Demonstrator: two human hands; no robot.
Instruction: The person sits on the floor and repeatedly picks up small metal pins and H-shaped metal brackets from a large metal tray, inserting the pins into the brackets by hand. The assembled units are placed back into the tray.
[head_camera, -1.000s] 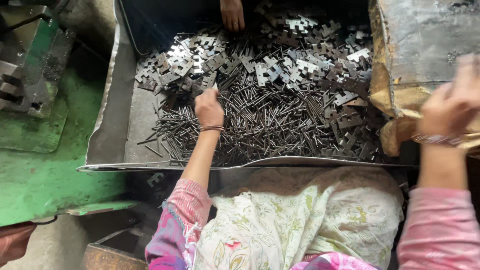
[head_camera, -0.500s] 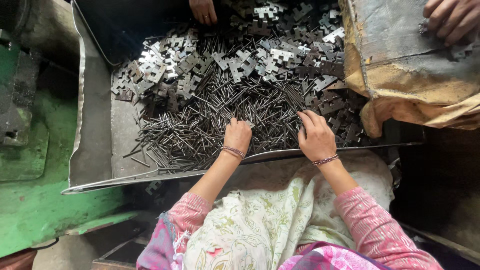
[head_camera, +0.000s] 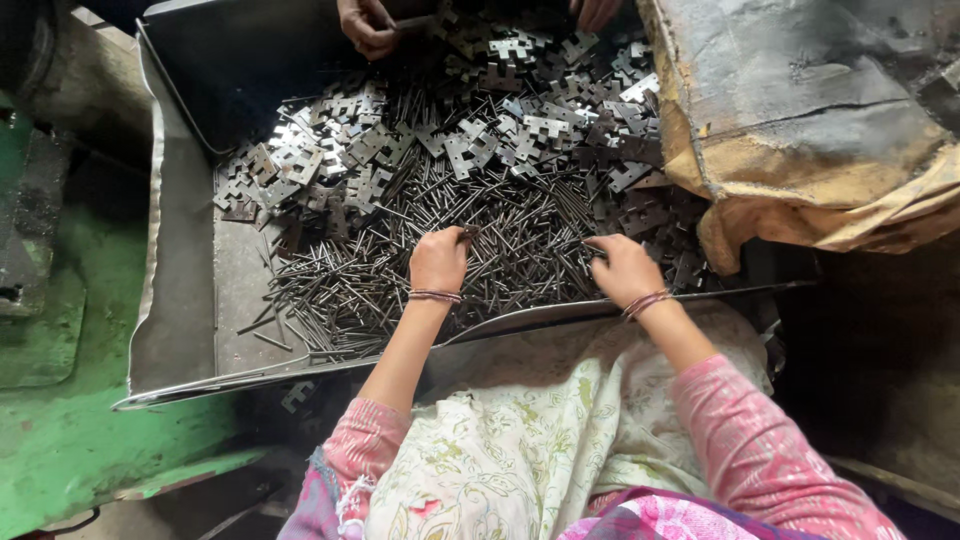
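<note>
A heap of thin dark metal pins (head_camera: 500, 265) fills the near part of a sheet-metal tray (head_camera: 185, 300). Beyond them lie several flat notched metal plates (head_camera: 480, 140). My left hand (head_camera: 438, 262) rests knuckles-up on the pins, its fingers curled around a few of them. My right hand (head_camera: 622, 268) is a little to the right, its fingertips pinched on pins near the tray's front rim. Both wrists wear thin bangles, and pink sleeves cover my forearms.
Another person's hands (head_camera: 365, 25) work at the tray's far side. A worn brown sack (head_camera: 800, 120) overhangs the tray's right edge. A green-painted machine base (head_camera: 60, 420) stands at the left. Patterned cloth (head_camera: 520, 440) covers my lap below the tray.
My right hand came down from the sack to the pins. My left hand drew back from the plates toward the near rim. Both now sit close together in the pile.
</note>
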